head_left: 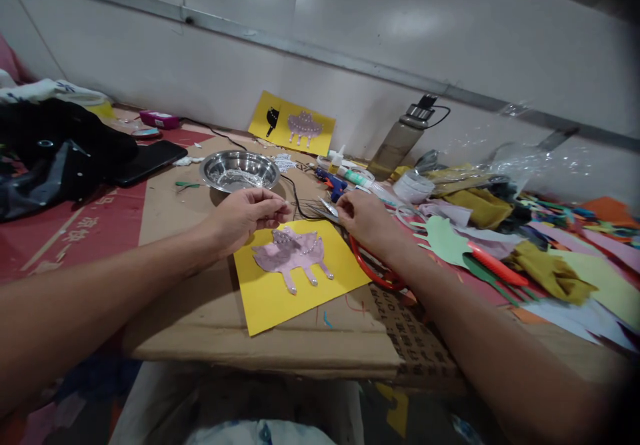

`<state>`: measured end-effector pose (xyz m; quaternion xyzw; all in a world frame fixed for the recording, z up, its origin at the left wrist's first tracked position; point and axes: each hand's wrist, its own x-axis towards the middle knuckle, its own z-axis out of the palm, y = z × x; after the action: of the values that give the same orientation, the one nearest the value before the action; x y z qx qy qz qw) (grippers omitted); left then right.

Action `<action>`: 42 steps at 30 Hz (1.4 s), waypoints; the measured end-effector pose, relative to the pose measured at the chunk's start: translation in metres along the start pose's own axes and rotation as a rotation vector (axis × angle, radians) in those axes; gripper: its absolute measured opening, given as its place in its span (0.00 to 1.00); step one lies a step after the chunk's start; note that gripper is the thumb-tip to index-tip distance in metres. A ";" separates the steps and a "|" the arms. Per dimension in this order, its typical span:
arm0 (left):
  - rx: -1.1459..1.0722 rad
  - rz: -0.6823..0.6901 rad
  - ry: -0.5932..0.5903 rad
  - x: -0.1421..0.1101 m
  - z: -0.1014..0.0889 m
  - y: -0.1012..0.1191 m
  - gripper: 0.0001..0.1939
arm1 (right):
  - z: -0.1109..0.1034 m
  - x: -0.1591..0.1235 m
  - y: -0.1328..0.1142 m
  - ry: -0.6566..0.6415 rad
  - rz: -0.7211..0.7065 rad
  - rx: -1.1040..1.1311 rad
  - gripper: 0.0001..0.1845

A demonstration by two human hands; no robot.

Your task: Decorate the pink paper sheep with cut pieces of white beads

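Note:
My left hand (253, 215) is closed in a pinch above the yellow card (270, 311); whatever is between its fingertips is too small to make out. On the card lies a lilac paper cutout (295, 258) with three legs, trimmed with pearl-like beads. My right hand (367, 221), also pinched, hovers at the card's right corner, its fingertips hidden from view. Red-handled scissors (367, 268) lie partly under this hand, their metal blades pointing left. Just behind both hands are a blue glue gun (333, 183) and a steel bowl (240, 171) holding clear or shiny contents.
A second decorated yellow card (260, 115) leans on the wall beside a grey bottle (400, 141). Paper scraps (555, 275) and a green cutout (445, 239) crowd the right. At left lie a phone (147, 163) and a black bag (60, 145). A black cable crosses the cardboard (185, 318).

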<state>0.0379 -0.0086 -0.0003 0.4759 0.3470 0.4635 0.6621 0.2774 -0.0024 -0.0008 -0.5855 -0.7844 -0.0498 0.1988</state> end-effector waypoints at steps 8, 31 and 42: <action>-0.002 0.012 -0.010 0.000 0.000 -0.002 0.06 | -0.002 -0.033 -0.056 -0.296 -0.098 0.474 0.03; 0.014 0.016 -0.009 -0.002 0.003 0.002 0.04 | -0.005 -0.038 -0.066 -0.290 -0.345 0.253 0.07; 0.009 0.020 -0.004 -0.002 0.003 0.002 0.04 | -0.010 -0.037 -0.059 -0.237 -0.291 0.364 0.08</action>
<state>0.0394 -0.0108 0.0027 0.4834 0.3429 0.4675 0.6558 0.2330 -0.0571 0.0034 -0.4226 -0.8742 0.1330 0.1986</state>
